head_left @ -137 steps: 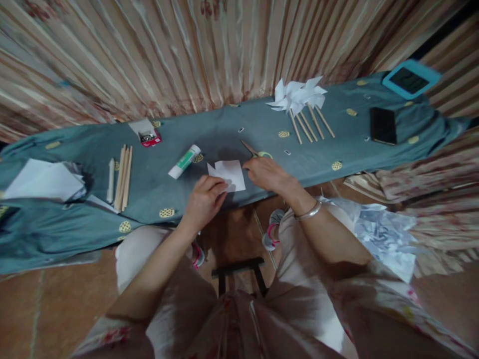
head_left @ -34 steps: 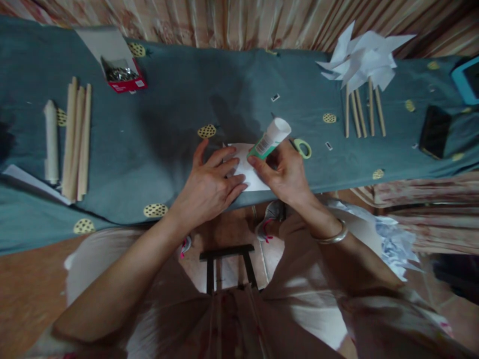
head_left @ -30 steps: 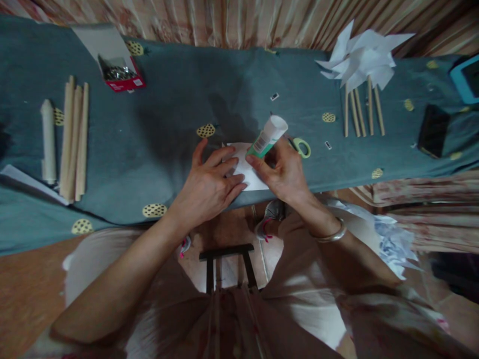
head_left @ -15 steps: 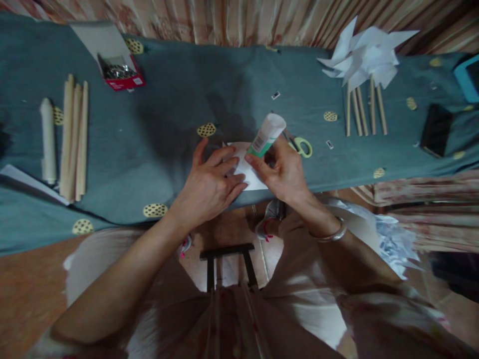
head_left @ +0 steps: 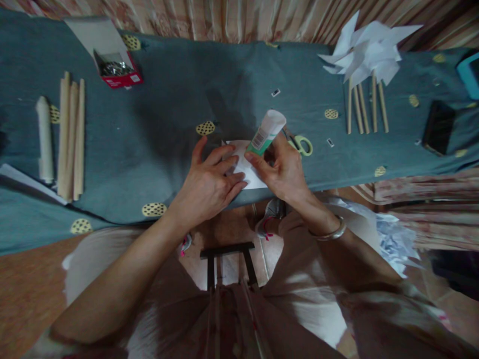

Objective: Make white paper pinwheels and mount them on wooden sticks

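A white sheet of paper (head_left: pixel 254 175) lies at the table's near edge. My left hand (head_left: pixel 211 182) rests on its left part with the fingers spread, holding nothing. Wrapped round a white and green glue stick (head_left: pixel 266 132), my right hand (head_left: pixel 286 169) is over the paper's right side. The stick is tilted, its broad white end up; its lower end is hidden by my fingers. Just beyond my right hand lie scissors with pale green handles (head_left: pixel 305 145), their blades partly covered.
On the left are a red box of metal pins (head_left: pixel 121 80), wooden sticks (head_left: pixel 67 144) and a white tube (head_left: pixel 45 142). White paper pinwheels (head_left: pixel 370 52) on sticks lie at the back right, near a black phone (head_left: pixel 438 127). Crumpled paper (head_left: pixel 396 242) sits below the table edge.
The view has shifted very slightly. Both hands, the glue stick and the paper hold nearly the same positions.
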`<state>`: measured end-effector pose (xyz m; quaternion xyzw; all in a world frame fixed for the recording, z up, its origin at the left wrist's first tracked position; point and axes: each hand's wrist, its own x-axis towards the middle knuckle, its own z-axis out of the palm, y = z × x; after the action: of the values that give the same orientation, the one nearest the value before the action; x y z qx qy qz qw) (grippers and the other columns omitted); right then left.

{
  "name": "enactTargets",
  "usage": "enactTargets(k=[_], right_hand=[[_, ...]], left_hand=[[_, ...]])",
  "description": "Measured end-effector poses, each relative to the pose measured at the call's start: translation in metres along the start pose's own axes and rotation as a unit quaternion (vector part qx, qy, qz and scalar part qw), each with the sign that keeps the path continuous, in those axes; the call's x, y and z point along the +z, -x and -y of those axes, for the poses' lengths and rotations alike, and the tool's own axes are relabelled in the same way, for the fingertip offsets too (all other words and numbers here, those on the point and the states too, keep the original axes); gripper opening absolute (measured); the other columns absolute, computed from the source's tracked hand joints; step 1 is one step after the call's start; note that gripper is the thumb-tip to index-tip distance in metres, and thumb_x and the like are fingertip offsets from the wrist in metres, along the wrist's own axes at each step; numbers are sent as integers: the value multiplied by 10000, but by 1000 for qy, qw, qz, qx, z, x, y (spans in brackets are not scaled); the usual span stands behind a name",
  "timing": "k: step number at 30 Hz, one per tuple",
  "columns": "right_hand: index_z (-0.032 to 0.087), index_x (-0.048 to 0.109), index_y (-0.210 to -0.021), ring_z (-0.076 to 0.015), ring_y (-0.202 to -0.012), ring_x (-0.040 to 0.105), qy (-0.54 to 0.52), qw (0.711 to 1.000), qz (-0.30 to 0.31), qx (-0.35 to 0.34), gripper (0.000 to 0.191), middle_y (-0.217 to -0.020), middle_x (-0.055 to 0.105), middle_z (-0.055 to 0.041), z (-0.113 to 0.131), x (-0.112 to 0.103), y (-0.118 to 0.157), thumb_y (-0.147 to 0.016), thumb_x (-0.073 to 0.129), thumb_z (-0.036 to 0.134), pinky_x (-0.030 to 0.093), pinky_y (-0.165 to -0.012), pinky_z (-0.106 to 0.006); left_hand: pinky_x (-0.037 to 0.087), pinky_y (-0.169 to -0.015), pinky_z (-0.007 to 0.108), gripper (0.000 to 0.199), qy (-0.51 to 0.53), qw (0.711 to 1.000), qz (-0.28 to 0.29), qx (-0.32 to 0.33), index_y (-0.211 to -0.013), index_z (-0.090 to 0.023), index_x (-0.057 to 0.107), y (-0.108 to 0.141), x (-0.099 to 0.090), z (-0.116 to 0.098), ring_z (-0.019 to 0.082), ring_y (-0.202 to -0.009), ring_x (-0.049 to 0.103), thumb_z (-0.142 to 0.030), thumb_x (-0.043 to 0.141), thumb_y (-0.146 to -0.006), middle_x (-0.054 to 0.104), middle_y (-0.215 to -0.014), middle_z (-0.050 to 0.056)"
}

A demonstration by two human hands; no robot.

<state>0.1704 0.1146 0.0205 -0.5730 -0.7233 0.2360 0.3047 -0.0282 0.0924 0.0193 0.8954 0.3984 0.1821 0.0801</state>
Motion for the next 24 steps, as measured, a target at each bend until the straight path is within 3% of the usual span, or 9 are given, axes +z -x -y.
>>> enactTargets(k=[7, 17, 24], right_hand=[[258, 531, -1031, -205, -720, 580, -13, 1000, 15, -9, 438, -720, 531, 10, -5, 1, -1, -910, 525, 678, 484, -633, -350], [265, 512, -1025, -183, -664, 564, -8, 1000, 22, -12, 434, -677, 509, 35, 1, 4, -1, -897, 554, 677, 477, -620, -333], [256, 521, -1059, -192, -639, 573, 13, 999, 53, -6, 467, -683, 567, 17, 10, -1, -2, -897, 528, 694, 468, -609, -336]], left_hand=[[270, -1176, 687, 351, -8, 1000, -4, 6, -1009, -248, 752, 0, -1, -1, 293, -1316, 539, -370, 424, -1031, 729, -1167, 60], [196, -1207, 670, 292, 10, 1000, 5, -9, -1017, -256, 742, 0, 2, 1, 284, -1335, 513, -357, 468, -1009, 714, -1211, 32], [285, -1169, 691, 360, -10, 1000, -3, 6, -996, -256, 760, 0, -1, 0, 309, -1306, 558, -375, 422, -1032, 734, -1189, 54]])
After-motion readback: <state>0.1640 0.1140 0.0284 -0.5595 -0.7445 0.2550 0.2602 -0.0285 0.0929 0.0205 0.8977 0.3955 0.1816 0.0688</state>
